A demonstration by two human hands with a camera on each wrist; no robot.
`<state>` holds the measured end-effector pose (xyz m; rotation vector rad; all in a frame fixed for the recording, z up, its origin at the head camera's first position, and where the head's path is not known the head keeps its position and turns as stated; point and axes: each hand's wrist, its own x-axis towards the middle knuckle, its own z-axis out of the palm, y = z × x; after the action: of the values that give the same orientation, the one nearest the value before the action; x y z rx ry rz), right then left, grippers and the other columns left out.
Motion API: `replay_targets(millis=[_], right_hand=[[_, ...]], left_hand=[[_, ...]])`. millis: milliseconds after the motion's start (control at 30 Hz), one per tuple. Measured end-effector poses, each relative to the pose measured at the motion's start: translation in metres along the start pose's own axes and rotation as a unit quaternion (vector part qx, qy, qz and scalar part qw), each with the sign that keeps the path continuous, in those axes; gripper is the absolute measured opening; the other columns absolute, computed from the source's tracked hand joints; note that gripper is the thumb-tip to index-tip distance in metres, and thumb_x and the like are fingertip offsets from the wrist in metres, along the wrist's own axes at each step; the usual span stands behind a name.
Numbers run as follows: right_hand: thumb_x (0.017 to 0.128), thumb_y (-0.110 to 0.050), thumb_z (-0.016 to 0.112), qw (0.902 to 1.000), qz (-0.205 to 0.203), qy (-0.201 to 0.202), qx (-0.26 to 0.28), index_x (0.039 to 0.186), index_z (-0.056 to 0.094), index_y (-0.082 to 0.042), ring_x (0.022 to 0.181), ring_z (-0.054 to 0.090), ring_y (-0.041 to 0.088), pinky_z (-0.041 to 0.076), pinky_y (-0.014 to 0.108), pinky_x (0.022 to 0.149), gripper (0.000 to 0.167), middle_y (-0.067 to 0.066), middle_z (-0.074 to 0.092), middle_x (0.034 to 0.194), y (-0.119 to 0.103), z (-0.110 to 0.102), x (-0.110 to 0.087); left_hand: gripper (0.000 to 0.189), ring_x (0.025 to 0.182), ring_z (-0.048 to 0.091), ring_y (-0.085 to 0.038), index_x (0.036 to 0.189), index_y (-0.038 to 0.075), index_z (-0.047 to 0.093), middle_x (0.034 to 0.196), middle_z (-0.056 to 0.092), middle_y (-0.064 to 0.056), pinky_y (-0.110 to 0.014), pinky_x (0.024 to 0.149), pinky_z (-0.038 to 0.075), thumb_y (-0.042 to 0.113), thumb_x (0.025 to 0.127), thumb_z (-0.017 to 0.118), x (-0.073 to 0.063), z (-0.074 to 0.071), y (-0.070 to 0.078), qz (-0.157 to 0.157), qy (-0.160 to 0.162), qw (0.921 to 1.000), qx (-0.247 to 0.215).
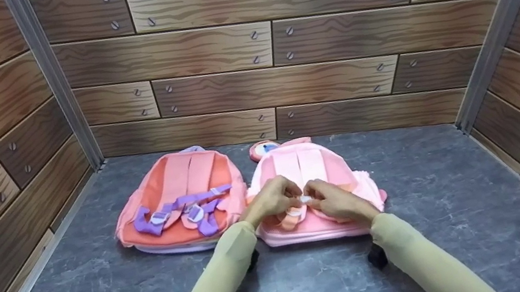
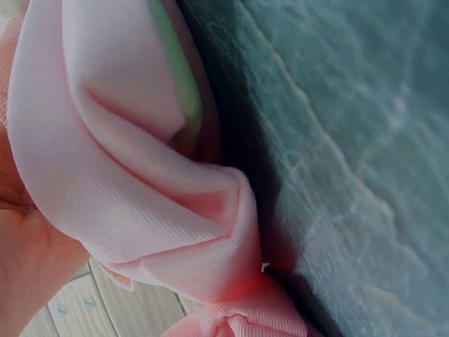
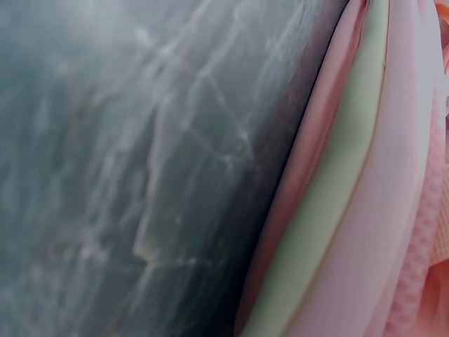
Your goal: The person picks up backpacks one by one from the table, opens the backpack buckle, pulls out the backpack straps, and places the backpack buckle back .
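A pink backpack (image 1: 307, 231) lies with its strap side up on the dark table. Over its lower back my left hand (image 1: 272, 200) and right hand (image 1: 338, 199) meet. Their curled fingertips pinch a small white piece (image 1: 304, 199) from both sides, apparently a strap buckle; fingers partly cover it. Just below the left fingers is an orange webbing strap (image 1: 289, 222). In the left wrist view the bag's pale pink fabric (image 2: 133, 175) hides most of the left hand (image 2: 35, 270). The right wrist view shows the bag's pink and green side (image 3: 337, 189), with the fingertips out of sight.
To the left lies a coral backpack (image 1: 138, 183) with purple straps (image 1: 202, 196), right beside the pink one. A round plush-like piece (image 1: 263, 149) pokes out behind the pink bag. Wood-patterned walls (image 1: 200, 49) enclose the marbled table (image 1: 436, 174) at back and sides.
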<state>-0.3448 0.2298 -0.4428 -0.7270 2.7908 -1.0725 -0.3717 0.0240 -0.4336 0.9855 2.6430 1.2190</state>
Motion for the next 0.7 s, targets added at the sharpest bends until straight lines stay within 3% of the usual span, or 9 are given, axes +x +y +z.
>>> replay_targets(millis=[400, 700], right_hand=[[0.107, -0.008, 0.057, 0.9998, 0.0, 0.006, 0.02, 0.103, 0.056, -0.006, 0.087, 0.049, 0.02, 0.038, 0.036, 0.078, 0.005, 0.004, 0.048, 0.093, -0.0021, 0.0013, -0.0008], [0.101, -0.008, 0.067, 0.9958, 0.052, 0.022, 0.073, 0.106, 0.066, -0.005, 0.089, 0.058, 0.018, 0.045, 0.031, 0.08, 0.006, 0.006, 0.067, 0.097, 0.006, -0.004, -0.0026]], left_hand=[[0.016, 0.067, 0.054, -0.005, 0.102, -0.005, 0.08, 0.086, 0.076, -0.012, -0.017, 0.06, 0.043, -0.005, 0.086, 0.079, -0.0014, -0.0056, -0.0033, -0.001, 0.014, 0.9999, -0.006], [0.019, 0.069, 0.054, -0.006, 0.109, -0.003, 0.08, 0.094, 0.076, -0.012, -0.017, 0.061, 0.044, -0.003, 0.09, 0.076, -0.0025, -0.0065, -0.0015, 0.002, -0.009, 1.0, 0.001]])
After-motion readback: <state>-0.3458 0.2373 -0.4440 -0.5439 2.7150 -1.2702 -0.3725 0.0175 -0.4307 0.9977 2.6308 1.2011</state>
